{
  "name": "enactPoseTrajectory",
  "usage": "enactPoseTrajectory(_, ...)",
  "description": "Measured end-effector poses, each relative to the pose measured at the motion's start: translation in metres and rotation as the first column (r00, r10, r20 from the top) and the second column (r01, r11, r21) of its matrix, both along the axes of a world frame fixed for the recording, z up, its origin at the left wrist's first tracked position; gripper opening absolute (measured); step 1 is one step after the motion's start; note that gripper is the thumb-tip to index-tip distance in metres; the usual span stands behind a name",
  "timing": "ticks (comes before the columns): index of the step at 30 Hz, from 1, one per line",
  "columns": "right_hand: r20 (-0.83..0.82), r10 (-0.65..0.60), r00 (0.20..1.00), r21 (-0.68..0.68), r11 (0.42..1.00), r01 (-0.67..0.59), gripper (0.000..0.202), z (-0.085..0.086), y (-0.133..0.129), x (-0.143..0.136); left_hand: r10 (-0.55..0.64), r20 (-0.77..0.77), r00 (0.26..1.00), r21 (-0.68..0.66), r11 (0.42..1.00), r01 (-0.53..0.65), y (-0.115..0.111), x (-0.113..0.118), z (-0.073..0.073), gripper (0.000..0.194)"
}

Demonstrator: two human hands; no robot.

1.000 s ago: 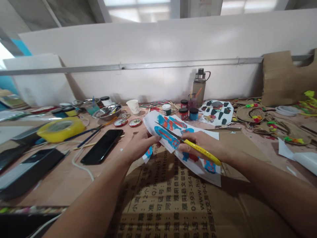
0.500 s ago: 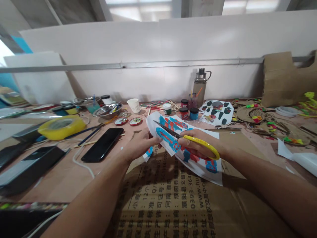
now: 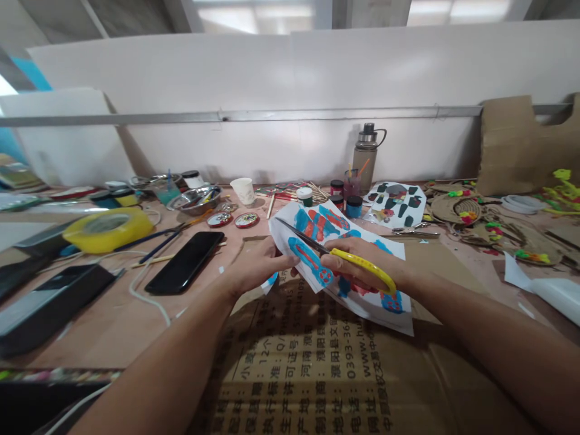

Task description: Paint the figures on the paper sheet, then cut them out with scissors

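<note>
A white sheet of painted paper point(image 3: 394, 251) with blue and red shapes is held above a cardboard sheet point(image 3: 290, 374) printed with dark characters. My left hand point(image 3: 256, 266) pinches the paper's left edge between thumb and fingers. In my right hand point(image 3: 357, 257) are scissors point(image 3: 374, 272) with yellow handles; their dark blades point up and left and lie along the paper beside a long blue shape. The fingers of my right hand are partly hidden behind the handles. A small painted scrap point(image 3: 270, 283) shows below my left hand.
Left lie a black phone point(image 3: 185, 263), a roll of yellow tape point(image 3: 109, 229), brushes and a white cable. Behind the paper stand paint jars point(image 3: 353, 206), a paper cup point(image 3: 243, 191) and a bottle point(image 3: 365, 160). Cardboard discs point(image 3: 455, 208) with bright decorations are at right.
The sheet has shifted and turned slightly, its lower right corner now a little further right. Both hands keep their holds; the scissors have moved slightly left against the paper.
</note>
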State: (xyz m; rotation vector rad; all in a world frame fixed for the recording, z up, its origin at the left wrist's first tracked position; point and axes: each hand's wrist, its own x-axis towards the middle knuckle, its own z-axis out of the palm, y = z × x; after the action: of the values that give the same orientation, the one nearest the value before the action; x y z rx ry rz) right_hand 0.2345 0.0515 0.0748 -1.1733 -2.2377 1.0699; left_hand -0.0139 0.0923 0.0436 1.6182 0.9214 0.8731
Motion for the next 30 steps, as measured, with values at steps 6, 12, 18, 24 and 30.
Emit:
enactPoseTrajectory(6, -0.025, -0.016, 1.0, -0.101, 0.995, 0.013, 0.065, 0.003, -0.005, -0.002, -0.011, -0.014, 1.0, 0.009, 1.0, 0.011, 0.0, -0.001, 0.002, 0.032)
enactPoseTrajectory(12, -0.043, -0.005, 0.999, -0.08, 0.997, 0.002, 0.062, -0.001, -0.003, -0.003, -0.084, -0.392, 0.916, 0.051, 0.992, 0.113, -0.009, 0.001, 0.023, 0.041)
enactPoseTrajectory(18, -0.09, -0.067, 0.994, -0.107, 0.993, 0.057, 0.048, -0.002, -0.003, -0.005, -0.127, -0.308, 0.943, -0.034, 0.992, 0.122, -0.009, 0.001, 0.019, 0.028)
enactPoseTrajectory(24, -0.196, -0.251, 0.948, -0.076, 0.968, 0.24, 0.051, 0.0, -0.008, 0.003, 0.187, 0.133, 0.973, -0.03, 0.982, -0.185, 0.009, -0.028, 0.014, 0.022)
enactPoseTrajectory(30, 0.12, -0.019, 0.993, -0.095, 0.995, 0.031, 0.038, 0.016, -0.016, 0.016, 0.44, 0.7, 0.563, -0.243, 0.888, -0.391, 0.027, -0.037, 0.025, 0.024)
